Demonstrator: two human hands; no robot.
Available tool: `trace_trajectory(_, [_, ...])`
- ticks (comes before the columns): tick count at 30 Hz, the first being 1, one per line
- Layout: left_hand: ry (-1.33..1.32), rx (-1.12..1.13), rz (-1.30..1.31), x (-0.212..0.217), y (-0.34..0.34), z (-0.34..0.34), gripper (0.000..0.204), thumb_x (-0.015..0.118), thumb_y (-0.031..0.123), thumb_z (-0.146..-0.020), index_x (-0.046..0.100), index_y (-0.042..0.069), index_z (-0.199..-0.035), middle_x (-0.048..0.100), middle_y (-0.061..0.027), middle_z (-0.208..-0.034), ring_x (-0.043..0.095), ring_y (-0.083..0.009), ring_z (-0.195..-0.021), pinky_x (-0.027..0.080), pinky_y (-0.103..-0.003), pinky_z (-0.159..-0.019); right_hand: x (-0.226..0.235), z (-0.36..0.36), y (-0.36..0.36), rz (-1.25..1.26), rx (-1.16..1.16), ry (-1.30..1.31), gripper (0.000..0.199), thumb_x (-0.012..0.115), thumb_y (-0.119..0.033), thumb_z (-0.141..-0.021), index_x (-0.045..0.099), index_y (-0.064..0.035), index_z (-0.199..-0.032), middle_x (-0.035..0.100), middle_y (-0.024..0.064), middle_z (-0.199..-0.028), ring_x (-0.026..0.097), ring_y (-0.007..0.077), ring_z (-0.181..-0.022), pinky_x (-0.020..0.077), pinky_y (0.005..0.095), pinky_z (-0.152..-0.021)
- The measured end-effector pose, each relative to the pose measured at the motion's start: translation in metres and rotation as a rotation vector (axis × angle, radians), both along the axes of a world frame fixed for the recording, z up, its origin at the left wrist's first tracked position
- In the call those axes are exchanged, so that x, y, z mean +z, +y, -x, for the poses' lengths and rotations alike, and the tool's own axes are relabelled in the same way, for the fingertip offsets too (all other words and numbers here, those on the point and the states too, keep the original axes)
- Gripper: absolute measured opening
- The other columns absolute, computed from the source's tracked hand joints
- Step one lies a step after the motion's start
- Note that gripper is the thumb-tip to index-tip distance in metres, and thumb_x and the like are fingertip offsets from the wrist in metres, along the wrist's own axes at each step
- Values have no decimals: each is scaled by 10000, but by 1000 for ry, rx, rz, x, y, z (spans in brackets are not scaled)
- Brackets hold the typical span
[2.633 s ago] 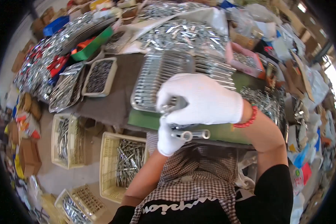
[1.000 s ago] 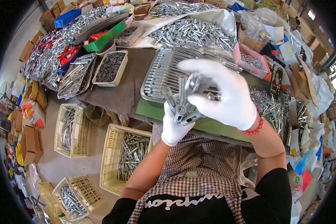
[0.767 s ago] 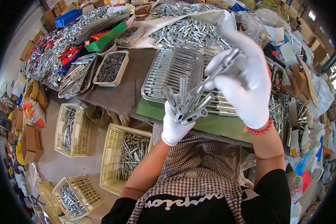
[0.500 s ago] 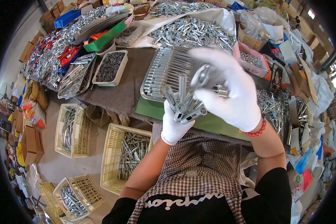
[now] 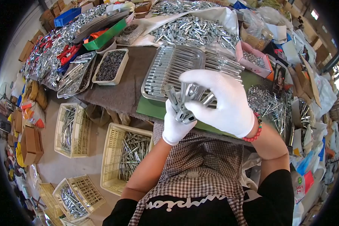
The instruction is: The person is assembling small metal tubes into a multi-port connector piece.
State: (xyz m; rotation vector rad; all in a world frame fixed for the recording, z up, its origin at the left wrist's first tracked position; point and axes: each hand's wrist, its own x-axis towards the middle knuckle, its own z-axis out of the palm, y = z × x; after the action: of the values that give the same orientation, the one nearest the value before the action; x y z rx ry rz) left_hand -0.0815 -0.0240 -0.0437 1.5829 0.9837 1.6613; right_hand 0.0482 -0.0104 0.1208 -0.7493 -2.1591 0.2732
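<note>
My left hand (image 5: 177, 130), in a white glove, is closed round a bundle of short metal tubes (image 5: 171, 95) that fan upward. My gloved right hand (image 5: 229, 107) curls over the same bundle from the right. Its thumb and fingers close on a metal tube (image 5: 195, 90) at the top, and its palm hides part of the others. Just beyond both hands lies a metal tray (image 5: 143, 90) filled with rows of slim metal parts. More such parts (image 5: 226, 63) lie side by side right of the tray, partly behind my right hand.
Heaps of metal tubes (image 5: 196, 32) cover the far side of the bench. A cream tub of dark screws (image 5: 111, 66) stands left of the tray, a pink box (image 5: 254, 56) of small parts at right. Cream plastic crates (image 5: 108, 158) stand on the floor at left.
My right hand has come down and left from above the tray onto the bundle, its fingers closing on a tube. The left hand has barely moved.
</note>
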Motion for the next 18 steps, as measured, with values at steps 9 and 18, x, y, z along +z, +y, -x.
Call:
trace_trajectory(9, [122,-14,-26,-17,-1,10,798,796,10,-683,328,38,-1329,504,-103,-1221,547,-213,-1078,467,-357,-932,11,3,0,-19,-12,-54,345,705,-171,-734,636,-151,-1071,655,50,-832,640,255,-754,508,360,-670])
trace_trajectory(18, [372,11,196,-88,6,18,502,605,131,-908,326,83,-1323,466,-83,-1286,467,-185,-1200,396,-346,-1020,-5,3,6,-160,211,-119,260,650,-150,-758,614,-131,-1015,621,31,-807,611,258,-765,493,372,-720])
